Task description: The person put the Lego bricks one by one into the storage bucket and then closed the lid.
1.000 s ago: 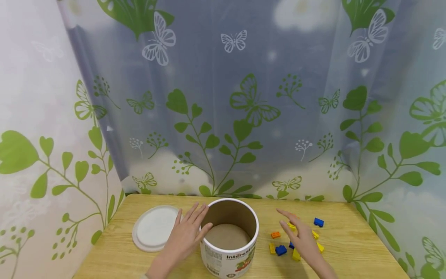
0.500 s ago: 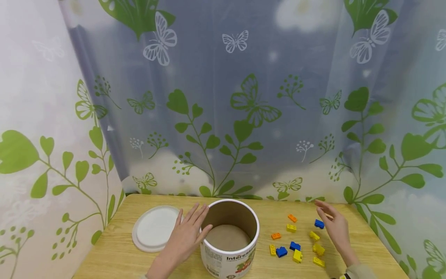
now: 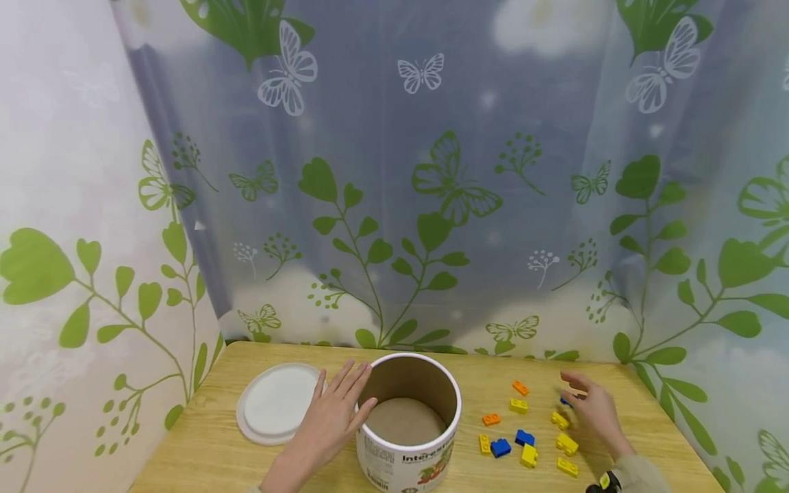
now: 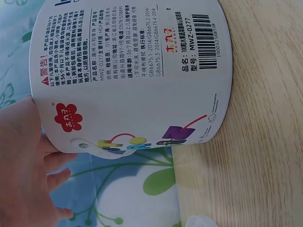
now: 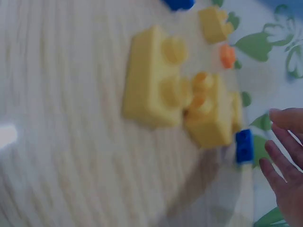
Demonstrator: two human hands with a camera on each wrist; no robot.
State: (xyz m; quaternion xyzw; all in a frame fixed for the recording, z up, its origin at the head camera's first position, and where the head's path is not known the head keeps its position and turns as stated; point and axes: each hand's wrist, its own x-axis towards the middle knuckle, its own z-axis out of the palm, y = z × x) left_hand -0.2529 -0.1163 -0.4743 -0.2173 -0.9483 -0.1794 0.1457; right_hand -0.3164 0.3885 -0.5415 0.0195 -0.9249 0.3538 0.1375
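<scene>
A round white bucket [image 3: 409, 438] with printed sides stands at the front middle of the table, its inside bare brown. My left hand [image 3: 329, 421] rests at the bucket's left rim, fingers extended; in the left wrist view the hand [image 4: 23, 161] is beside the printed wall [image 4: 142, 90]. Toward the back right, my right hand [image 3: 596, 413] hovers over a blue toy brick [image 3: 566, 400], partly covering it. In the right wrist view the fingers are apart and loosely bent, with the blue brick [image 5: 244, 146] just beside the fingertips.
Several yellow bricks [image 3: 567, 444], blue bricks [image 3: 501, 448] and orange bricks [image 3: 491, 420] lie scattered right of the bucket. A white round lid [image 3: 280, 400] lies flat on the left. A patterned curtain [image 3: 481, 274] hangs behind the wooden table [image 3: 203, 445].
My right hand has moved right, away from above the middle bricks, then lowered toward the blue brick at the back right. The left hand has stayed at the bucket rim.
</scene>
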